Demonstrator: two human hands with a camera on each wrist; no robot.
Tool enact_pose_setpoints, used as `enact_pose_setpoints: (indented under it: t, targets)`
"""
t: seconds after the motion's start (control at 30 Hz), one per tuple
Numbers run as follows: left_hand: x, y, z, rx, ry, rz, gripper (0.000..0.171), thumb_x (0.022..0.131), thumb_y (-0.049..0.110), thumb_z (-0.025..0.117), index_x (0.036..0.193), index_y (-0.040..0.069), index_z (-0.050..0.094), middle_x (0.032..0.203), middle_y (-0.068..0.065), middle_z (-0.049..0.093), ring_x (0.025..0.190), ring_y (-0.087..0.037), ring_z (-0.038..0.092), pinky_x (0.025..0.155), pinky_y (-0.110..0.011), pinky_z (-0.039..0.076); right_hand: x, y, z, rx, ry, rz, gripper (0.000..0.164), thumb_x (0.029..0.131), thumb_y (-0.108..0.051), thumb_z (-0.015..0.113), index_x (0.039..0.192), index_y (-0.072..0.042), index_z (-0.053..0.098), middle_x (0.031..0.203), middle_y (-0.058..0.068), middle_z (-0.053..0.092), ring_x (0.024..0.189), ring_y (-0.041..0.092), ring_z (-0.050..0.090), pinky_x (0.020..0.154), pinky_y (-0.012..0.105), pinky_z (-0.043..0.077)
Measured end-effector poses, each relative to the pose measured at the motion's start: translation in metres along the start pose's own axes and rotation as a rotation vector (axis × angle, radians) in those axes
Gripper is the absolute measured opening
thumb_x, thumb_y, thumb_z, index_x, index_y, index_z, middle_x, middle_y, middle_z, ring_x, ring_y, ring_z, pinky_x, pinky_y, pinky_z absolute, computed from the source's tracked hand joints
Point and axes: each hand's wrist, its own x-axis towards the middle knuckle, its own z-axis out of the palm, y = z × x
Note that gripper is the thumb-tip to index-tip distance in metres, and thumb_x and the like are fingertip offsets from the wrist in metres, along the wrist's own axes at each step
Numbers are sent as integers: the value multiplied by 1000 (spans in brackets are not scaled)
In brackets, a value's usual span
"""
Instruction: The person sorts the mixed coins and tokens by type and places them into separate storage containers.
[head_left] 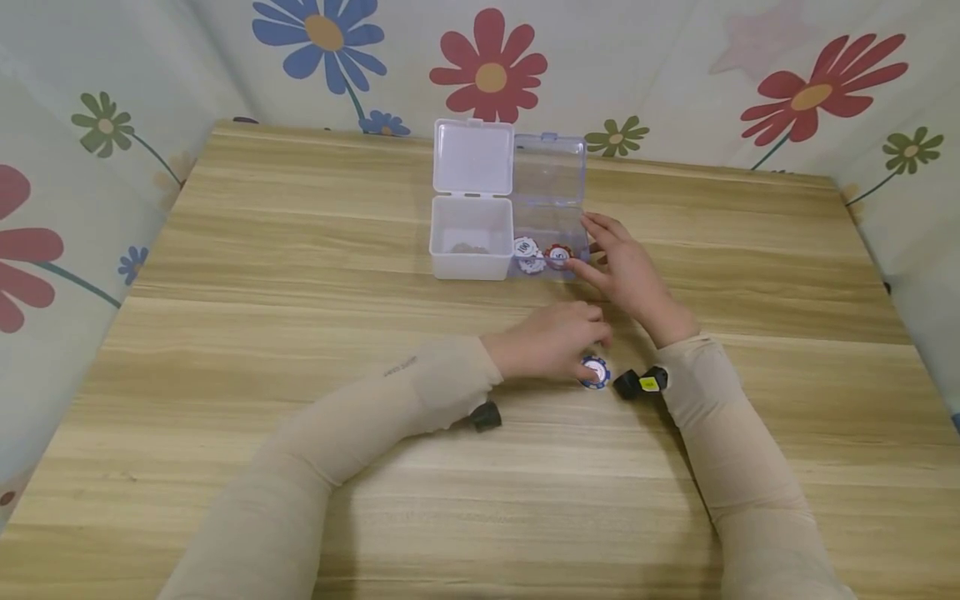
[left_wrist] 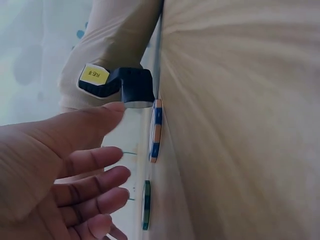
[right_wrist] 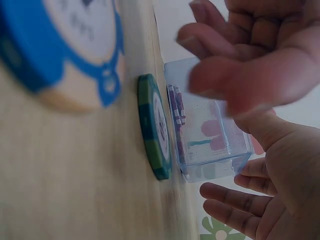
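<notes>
My left hand [head_left: 555, 337] hovers low over the table, fingers loosely bent and nothing between them in the left wrist view. Its thumb overlaps a blue-and-white poker chip [head_left: 597, 375] lying flat. A green poker chip [right_wrist: 154, 127] lies just beyond, mostly hidden by this hand in the head view. My right hand [head_left: 630, 271] is at the right side of a clear lidded box [head_left: 550, 218], thumb by the front edge, fingers extended along the side. Inside that box are white poker chips [head_left: 527, 247] and a red poker chip [head_left: 558, 255]. Its lid [head_left: 550, 171] stands up.
A white box [head_left: 472, 267] with its lid raised adjoins the clear box on the left, and something pale lies on its floor. Both stand toward the back of the wooden table [head_left: 262, 250]. Behind the table hangs a flowered cloth [head_left: 637, 67]. Black wrist cameras jut below both sleeves.
</notes>
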Motion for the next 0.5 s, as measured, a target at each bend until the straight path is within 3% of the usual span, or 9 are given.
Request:
enact_pose_setpoints:
  t: [0.5]
  targets:
    - [2, -4, 12, 34, -34, 24, 40, 72, 41, 71, 103, 17, 64, 104, 1, 56, 105, -15, 49, 97, -27, 38, 0, 0, 0, 2, -4, 8, 69, 85, -34, 59, 140, -4, 30, 145, 10, 28, 104, 29, 56, 84, 38, 50]
